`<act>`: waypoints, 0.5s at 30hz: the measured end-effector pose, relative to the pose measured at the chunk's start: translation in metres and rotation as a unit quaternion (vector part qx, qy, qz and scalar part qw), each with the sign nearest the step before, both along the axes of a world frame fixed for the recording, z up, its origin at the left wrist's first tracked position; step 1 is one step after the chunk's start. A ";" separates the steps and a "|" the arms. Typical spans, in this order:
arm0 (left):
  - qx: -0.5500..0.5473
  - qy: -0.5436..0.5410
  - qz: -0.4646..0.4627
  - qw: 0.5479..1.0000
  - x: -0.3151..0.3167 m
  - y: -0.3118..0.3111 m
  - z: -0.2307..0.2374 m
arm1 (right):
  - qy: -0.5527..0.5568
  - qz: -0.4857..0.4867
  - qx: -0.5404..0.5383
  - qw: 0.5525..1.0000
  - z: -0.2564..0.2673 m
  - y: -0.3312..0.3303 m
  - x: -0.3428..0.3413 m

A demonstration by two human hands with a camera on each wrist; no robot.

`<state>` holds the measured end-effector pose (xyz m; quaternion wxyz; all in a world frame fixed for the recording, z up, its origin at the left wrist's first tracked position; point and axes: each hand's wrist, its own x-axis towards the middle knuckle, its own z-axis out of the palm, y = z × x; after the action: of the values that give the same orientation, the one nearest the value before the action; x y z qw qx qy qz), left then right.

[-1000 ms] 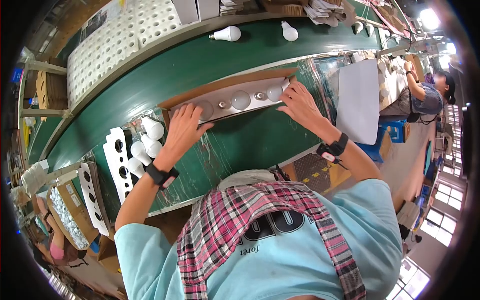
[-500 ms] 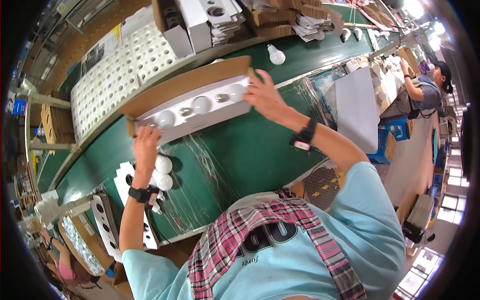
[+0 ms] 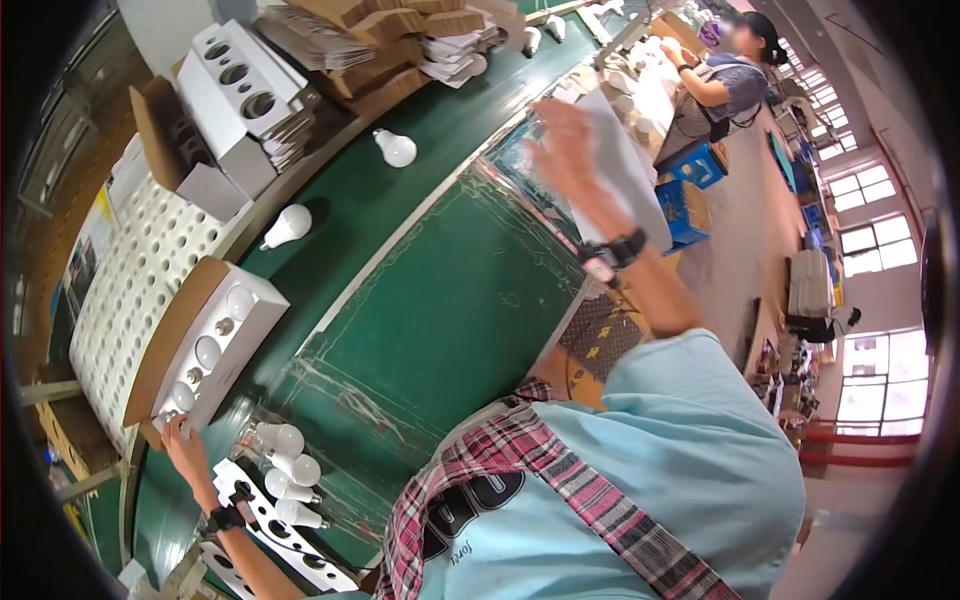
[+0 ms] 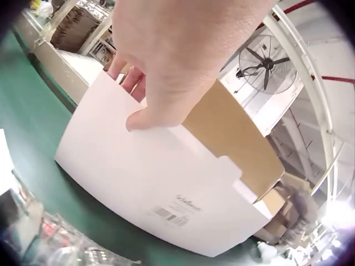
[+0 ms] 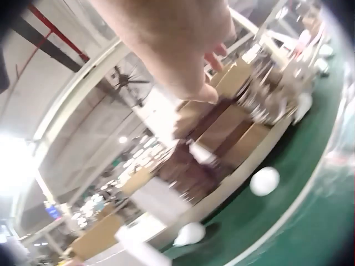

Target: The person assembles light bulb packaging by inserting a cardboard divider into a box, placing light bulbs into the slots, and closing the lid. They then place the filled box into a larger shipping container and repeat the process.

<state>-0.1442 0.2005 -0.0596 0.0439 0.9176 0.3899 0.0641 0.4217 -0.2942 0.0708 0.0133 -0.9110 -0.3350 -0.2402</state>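
Observation:
A long open carton (image 3: 240, 350), white inside with a brown flap, stands at the left on the green belt and holds several light bulbs (image 3: 208, 351) in a row. My left hand (image 3: 186, 455) pinches its near end. In the left wrist view, the thumb presses the outside of the white wall (image 4: 138, 166) while the fingers reach over its edge. My right hand (image 3: 568, 150), blurred, is away from the carton with nothing in it, fingers loosely extended. It hovers over a plastic-covered patch beside a white sheet (image 3: 640, 175).
Loose bulbs (image 3: 292, 467) lie by a white insert with holes (image 3: 275, 530) near my left forearm. Two single bulbs, one here (image 3: 288, 226), rest on the belt. Behind it stand a perforated white tray (image 3: 130, 270) and stacked cardboard (image 3: 390, 60). Another person (image 3: 735, 85) works at the right.
The carton has moved left, turning lengthwise away from me, with my left hand at its near end. My right hand has let go of its other end and moved right.

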 end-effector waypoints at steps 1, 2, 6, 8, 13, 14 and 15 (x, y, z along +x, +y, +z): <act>0.019 0.009 -0.004 1.000 0.006 -0.012 0.014 | -0.002 -0.150 -0.059 0.987 0.004 -0.041 0.015; 0.034 -0.022 -0.003 0.999 0.013 -0.021 0.024 | -0.008 -0.229 -0.101 0.968 0.004 -0.083 0.024; 0.022 -0.167 -0.027 0.985 0.065 -0.065 0.060 | 0.243 -0.275 -0.082 0.927 -0.009 -0.199 0.039; -0.021 -0.201 -0.070 0.977 0.098 -0.096 0.079 | 0.378 -0.241 -0.062 0.892 -0.008 -0.206 0.040; -0.270 -0.222 -0.219 0.911 0.195 -0.232 0.111 | 0.549 -0.172 0.221 0.787 0.003 -0.122 -0.014; -0.313 -0.205 -0.243 0.895 0.210 -0.267 0.123 | 0.613 -0.160 0.339 0.695 0.000 -0.102 -0.033; -0.346 -0.189 -0.282 0.875 0.220 -0.294 0.120 | 0.676 -0.115 0.364 0.630 -0.005 -0.089 -0.050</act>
<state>0.0755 -0.0938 0.0602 0.4477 0.8851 0.0965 0.0827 0.3715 -0.3828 0.0657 0.5390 -0.7704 -0.0096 0.3404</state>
